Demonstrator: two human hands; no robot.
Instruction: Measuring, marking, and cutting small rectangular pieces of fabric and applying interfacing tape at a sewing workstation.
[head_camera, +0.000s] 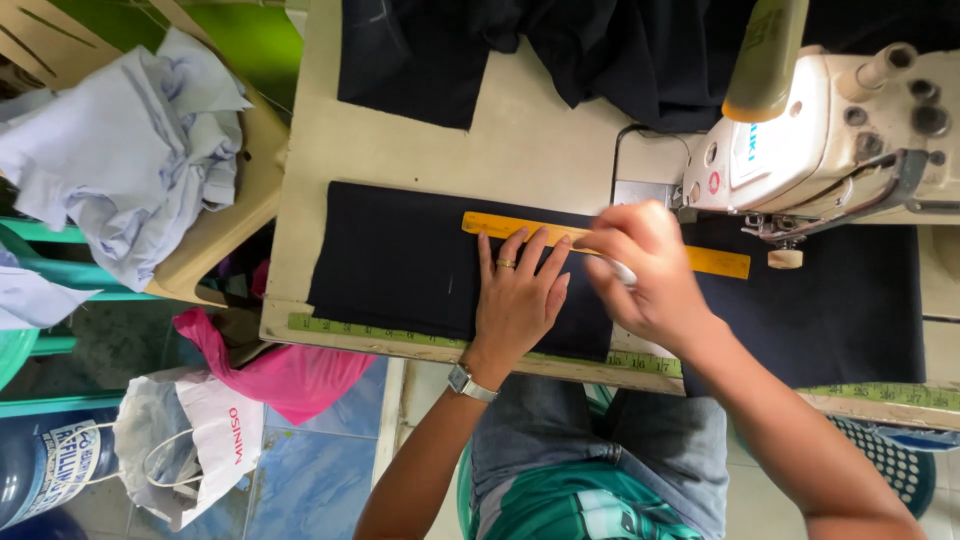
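Note:
A dark navy piece of fabric lies flat on the sewing table. A yellow ruler rests across it, running left to right. My left hand lies flat on the fabric with fingers spread, its fingertips pressing the ruler's lower edge; it wears a ring and a wristwatch. My right hand is over the ruler's middle, pinching a small white piece of chalk against the fabric.
A white sewing machine stands at the right. More dark cloth is piled at the back. A green measuring tape runs along the table's front edge. Light blue garments, a pink bag and a white paper bag sit to the left.

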